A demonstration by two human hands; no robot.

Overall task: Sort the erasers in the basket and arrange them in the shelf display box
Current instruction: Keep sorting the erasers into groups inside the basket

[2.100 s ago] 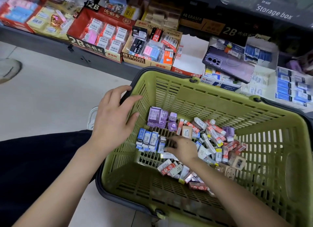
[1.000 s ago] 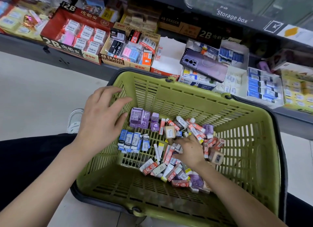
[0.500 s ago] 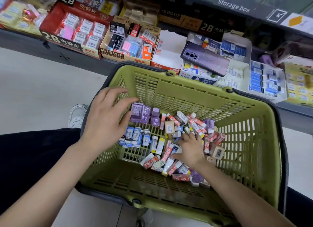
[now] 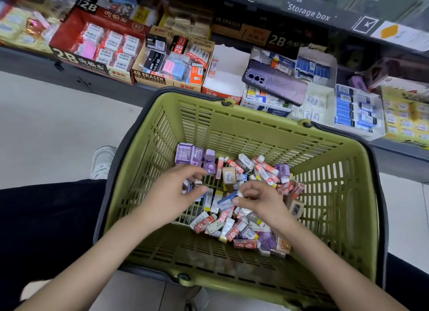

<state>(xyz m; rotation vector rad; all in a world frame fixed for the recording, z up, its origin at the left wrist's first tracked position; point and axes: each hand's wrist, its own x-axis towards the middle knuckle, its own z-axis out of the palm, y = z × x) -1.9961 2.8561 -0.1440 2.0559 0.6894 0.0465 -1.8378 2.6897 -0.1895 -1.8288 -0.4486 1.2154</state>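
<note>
Both forearms are bare to the frame edge; no sleeve, watch or ring is visible on the left hand (image 4: pixel 171 194) or right hand (image 4: pixel 262 204). Dark navy-black trousers (image 4: pixel 46 218) cover the leg left of the left hand. Beyond it sits a white lace-up sneaker (image 4: pixel 103 161) with mesh upper.

The basket (image 4: pixel 243 129) stands on the floor (image 4: pixel 58 129) just before the shelf (image 4: pixel 394 148), with the erasers (image 4: pixel 241 194) heaped in its middle and toward its right wall. Display boxes (image 4: pixel 169 62) line the shelf behind it, a phone (image 4: pixel 276 83) lying across those near the basket's far right corner. A shoe (image 4: pixel 103 161) sits on the floor beside the basket's left wall.
</note>
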